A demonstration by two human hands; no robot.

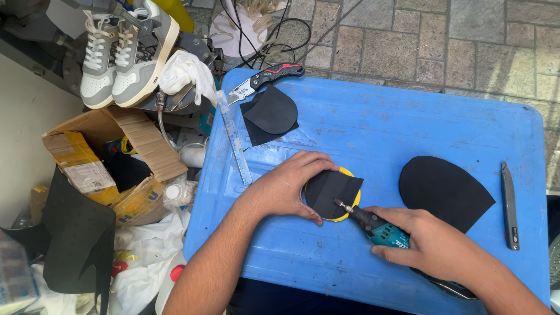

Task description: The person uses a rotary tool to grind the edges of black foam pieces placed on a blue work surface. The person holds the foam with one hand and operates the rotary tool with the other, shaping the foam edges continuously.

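Observation:
My left hand (290,185) presses down on a small black rubber piece (331,191) that lies on a yellow round disc (350,208) on the blue plastic table (373,125). My right hand (429,244) grips a teal and black rotary tool (376,227). Its tip touches the lower edge of the black piece. A larger black rounded sheet (443,189) lies just right of the tool.
A clear ruler (234,139), two more black cut pieces (269,114) and a utility knife (265,80) lie at the table's far left. A thin metal blade tool (509,205) rests at the right edge. Grey sneakers (125,49), a cardboard box (108,160) and clutter stand left.

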